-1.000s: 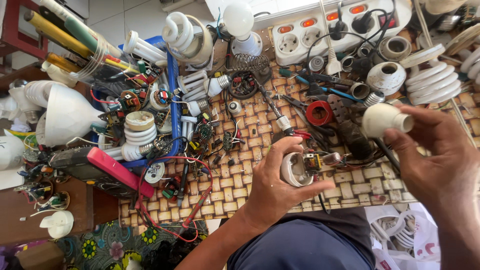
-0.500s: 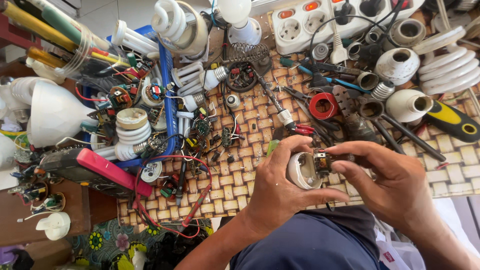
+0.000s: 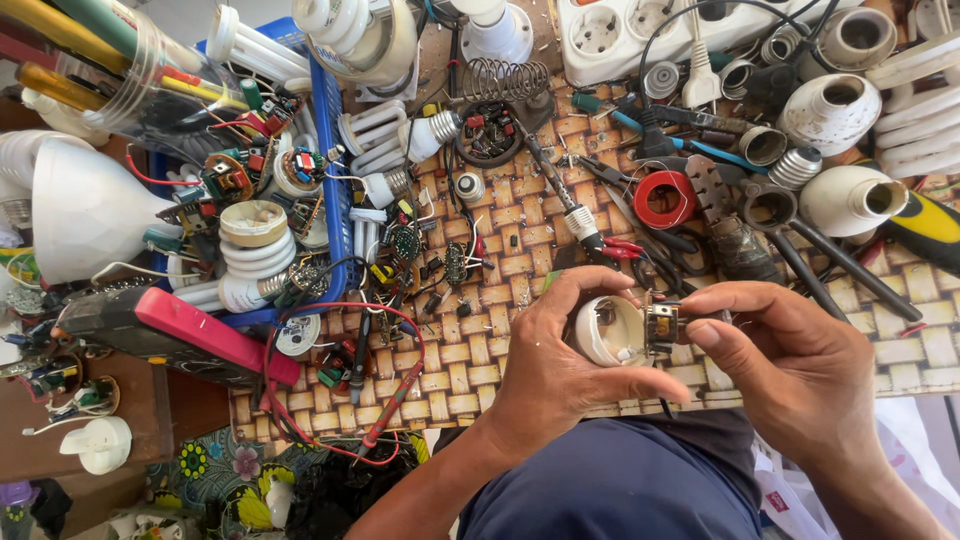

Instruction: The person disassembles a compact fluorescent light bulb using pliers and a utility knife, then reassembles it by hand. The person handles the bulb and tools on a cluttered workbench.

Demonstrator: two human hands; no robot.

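My left hand (image 3: 560, 365) grips a white round lamp base (image 3: 605, 330) near the front edge of the woven mat (image 3: 480, 380). My right hand (image 3: 790, 360) pinches a small circuit board with copper coil parts (image 3: 662, 322) right against the open side of that base. Both hands are held just above the mat, over my dark blue lap. A white bulb housing (image 3: 850, 200) lies on the mat beyond my right hand.
The mat is crowded: red tape ring (image 3: 664, 200), pliers and screwdriver (image 3: 930, 230), soldering iron (image 3: 560, 195), white power strip (image 3: 640, 35), loose components. A blue basket (image 3: 328, 130) holds spiral lamps and boards. A red-edged multimeter (image 3: 170, 335) with red probe lead lies at left.
My right hand set the white bulb housing down on the mat, then came to the lamp base and took hold of the small circuit board at it. The view shifted slightly.
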